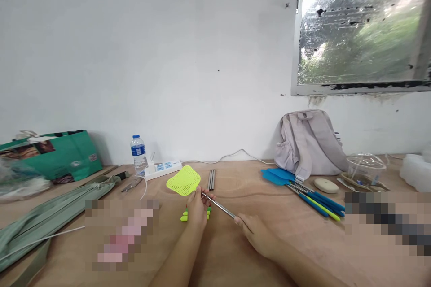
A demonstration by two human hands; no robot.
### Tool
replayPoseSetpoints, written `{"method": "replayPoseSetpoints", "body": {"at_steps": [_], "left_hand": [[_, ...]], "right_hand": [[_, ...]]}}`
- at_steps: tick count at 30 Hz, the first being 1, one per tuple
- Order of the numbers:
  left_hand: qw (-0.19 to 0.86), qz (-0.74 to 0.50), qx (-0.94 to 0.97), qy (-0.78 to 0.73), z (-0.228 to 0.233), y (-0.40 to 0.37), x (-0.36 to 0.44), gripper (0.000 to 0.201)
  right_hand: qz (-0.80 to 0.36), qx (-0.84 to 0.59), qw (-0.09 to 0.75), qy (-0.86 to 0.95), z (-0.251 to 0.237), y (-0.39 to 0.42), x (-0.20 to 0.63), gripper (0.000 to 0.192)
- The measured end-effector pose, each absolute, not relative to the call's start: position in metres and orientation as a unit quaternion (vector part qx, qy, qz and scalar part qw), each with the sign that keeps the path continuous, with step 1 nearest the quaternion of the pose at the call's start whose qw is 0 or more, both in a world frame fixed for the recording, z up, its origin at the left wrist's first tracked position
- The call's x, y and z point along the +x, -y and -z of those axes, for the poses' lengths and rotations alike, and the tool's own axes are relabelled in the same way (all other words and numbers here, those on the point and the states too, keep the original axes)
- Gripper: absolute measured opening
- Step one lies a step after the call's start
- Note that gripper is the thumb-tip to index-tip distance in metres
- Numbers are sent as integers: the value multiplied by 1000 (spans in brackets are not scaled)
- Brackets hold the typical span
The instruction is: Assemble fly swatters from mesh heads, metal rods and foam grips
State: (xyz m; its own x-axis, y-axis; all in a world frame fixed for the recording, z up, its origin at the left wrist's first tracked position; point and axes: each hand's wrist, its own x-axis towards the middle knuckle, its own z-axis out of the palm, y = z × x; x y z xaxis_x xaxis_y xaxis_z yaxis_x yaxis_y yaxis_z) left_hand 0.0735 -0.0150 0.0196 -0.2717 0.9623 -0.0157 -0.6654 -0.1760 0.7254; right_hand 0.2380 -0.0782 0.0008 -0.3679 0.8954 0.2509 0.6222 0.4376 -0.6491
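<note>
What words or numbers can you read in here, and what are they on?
None can be read for sure.
Bottle label: pale marks on blue, too small.
Green bag: a small square code and a pale mark, too blurred.
Power strip: any print is too small.
Yellow-green mesh head and metal rod: no writing visible.

The dotted swatter head is yellow-green, the rod silver.

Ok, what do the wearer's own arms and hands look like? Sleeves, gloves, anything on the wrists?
Left hand and right hand: bare, no gloves. Left forearm and right forearm: slim, no sleeves in frame. No watch, band, cable or marking visible on either wrist. Rings: too small to tell.
</note>
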Motion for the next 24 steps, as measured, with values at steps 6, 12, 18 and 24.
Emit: {"method": "replayPoseSetpoints", "body": {"at_steps": [6,12,18,24], "left_hand": [[581,-760,184,-227,-22,5,62,27],[573,-779,171,-188,-27,1,41,29],[564,-789,168,-175,-30,2,39,31],[568,-787,175,-166,-30,4,42,33]], "right_hand": [[-220,-471,282,806,-3,80,243,39],[-209,-441,251,836,-7,74,258,40],[-200,-436,244,843,-9,67,269,41],[-207,-434,240,844,-11,65,276,42]]}}
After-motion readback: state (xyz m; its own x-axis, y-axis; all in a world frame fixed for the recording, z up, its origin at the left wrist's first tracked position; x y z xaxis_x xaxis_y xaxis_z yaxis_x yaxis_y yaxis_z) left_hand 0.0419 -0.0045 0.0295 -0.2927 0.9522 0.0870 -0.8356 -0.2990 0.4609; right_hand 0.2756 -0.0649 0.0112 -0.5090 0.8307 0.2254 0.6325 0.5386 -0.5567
